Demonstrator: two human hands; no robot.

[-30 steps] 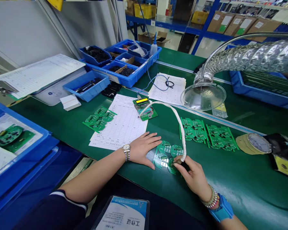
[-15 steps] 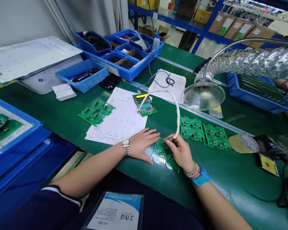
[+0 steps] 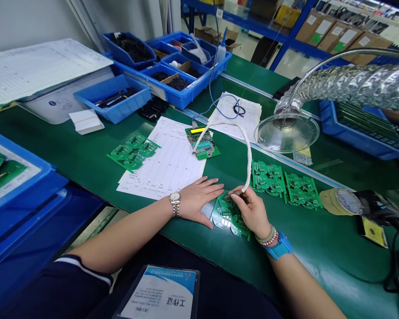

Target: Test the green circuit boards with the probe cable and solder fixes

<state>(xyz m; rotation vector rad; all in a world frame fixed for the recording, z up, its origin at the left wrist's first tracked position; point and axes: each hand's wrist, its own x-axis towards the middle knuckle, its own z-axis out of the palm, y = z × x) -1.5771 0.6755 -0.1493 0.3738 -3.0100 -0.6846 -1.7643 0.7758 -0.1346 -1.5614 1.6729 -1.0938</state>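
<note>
A green circuit board panel (image 3: 224, 216) lies on the green bench in front of me. My left hand (image 3: 197, 198) rests flat on the bench with fingers stretched out, its fingertips touching the panel's left edge. My right hand (image 3: 250, 210) is pinched around a small probe at the end of a white sleeved cable (image 3: 247, 152) and holds its tip down on the panel. The cable arcs up and back to a small tester board with a yellow display (image 3: 202, 142).
Paper forms (image 3: 166, 161) lie left of the hands, with another green panel (image 3: 132, 151) beyond. More green panels (image 3: 284, 181) lie to the right, then a tape roll (image 3: 343, 200). A foil duct with clear funnel (image 3: 286, 131) hangs over the bench. Blue part bins (image 3: 166, 66) stand behind.
My right hand has moved the probe from the panel's lower right edge up to its upper middle. My left hand has stayed flat by the panel.
</note>
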